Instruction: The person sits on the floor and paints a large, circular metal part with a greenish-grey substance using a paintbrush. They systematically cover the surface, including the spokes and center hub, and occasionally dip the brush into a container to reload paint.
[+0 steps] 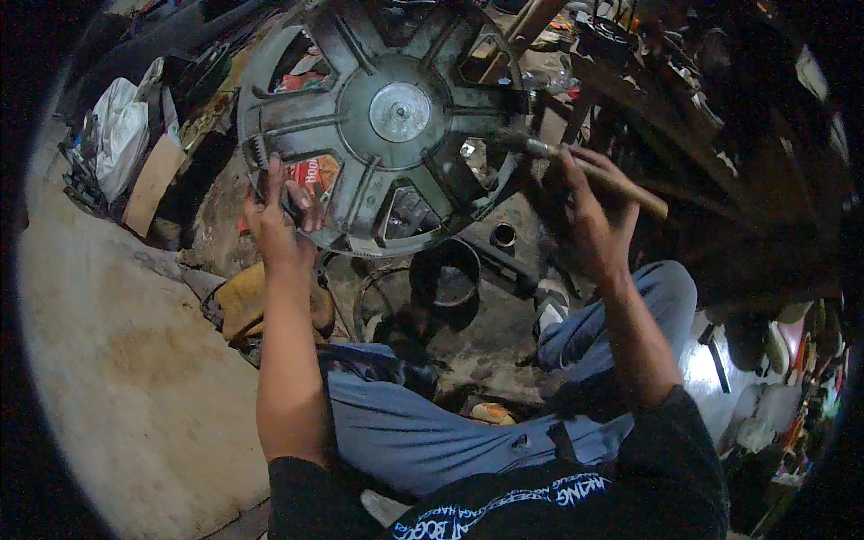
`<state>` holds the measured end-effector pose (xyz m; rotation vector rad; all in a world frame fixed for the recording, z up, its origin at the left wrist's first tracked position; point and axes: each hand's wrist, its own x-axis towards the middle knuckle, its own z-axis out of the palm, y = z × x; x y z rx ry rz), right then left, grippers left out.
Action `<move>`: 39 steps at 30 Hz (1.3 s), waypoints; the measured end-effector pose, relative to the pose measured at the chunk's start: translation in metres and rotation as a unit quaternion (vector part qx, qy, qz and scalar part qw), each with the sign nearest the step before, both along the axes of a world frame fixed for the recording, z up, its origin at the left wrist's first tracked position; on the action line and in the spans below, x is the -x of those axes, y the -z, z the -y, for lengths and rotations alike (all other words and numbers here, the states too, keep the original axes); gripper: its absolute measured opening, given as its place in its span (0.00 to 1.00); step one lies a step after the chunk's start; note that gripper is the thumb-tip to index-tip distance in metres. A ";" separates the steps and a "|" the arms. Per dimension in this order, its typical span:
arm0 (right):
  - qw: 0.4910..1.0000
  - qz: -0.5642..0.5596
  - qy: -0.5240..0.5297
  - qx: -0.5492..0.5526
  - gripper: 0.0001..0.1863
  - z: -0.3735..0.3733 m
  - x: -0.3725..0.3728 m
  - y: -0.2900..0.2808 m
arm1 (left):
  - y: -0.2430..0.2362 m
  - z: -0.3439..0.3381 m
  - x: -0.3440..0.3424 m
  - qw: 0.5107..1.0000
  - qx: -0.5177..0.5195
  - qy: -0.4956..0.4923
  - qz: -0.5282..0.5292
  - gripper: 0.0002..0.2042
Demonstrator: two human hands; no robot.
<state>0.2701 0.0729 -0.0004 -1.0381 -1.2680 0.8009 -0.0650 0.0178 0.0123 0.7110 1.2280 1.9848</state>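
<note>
A large grey, round, wheel-like part (369, 126) with broad spokes and a bright central disc is held up in front of me. My left hand (286, 216) is closed on its lower left rim, the thumb lying along the near face. On the right side, my right hand (598, 211) grips the wooden handle of a brush (630, 187). The dark bristles lie at the right-hand rim, close to a spoke; whether they touch it I cannot tell. Some of the left fingers are hidden behind the rim.
Below the wheel-like part stand a dark round container (457, 286) and a small open can (503, 236). A yellow-brown object (247, 301) lies by my left forearm. White bags (121, 135) and cardboard (153, 193) are piled left. Dark clutter fills the right. My legs (423, 432) are folded below.
</note>
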 end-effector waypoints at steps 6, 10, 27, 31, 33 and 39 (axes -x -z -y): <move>0.996 -0.005 -0.084 -0.017 0.07 -0.057 0.024 -0.012 | 0.031 -0.024 0.044 0.996 -0.042 0.075 0.027 0.17; 0.995 -0.073 -0.055 0.041 0.16 -0.063 0.033 -0.015 | 0.039 -0.032 0.053 0.995 -0.023 0.068 0.064 0.24; 0.859 0.308 -0.312 -0.265 0.16 -0.056 0.061 0.043 | 0.058 -0.041 0.060 0.996 0.035 -0.036 0.075 0.18; 0.852 0.369 -0.314 -0.199 0.24 -0.054 0.051 0.062 | 0.055 -0.039 0.060 0.992 0.071 -0.064 0.081 0.17; 0.835 0.363 -0.342 -0.233 0.27 -0.075 0.039 0.062 | 0.052 -0.040 0.058 0.989 0.086 -0.073 0.093 0.16; 0.829 0.364 -0.401 -0.136 0.30 -0.031 0.046 0.063 | 0.065 -0.046 0.077 0.987 0.108 -0.044 0.114 0.15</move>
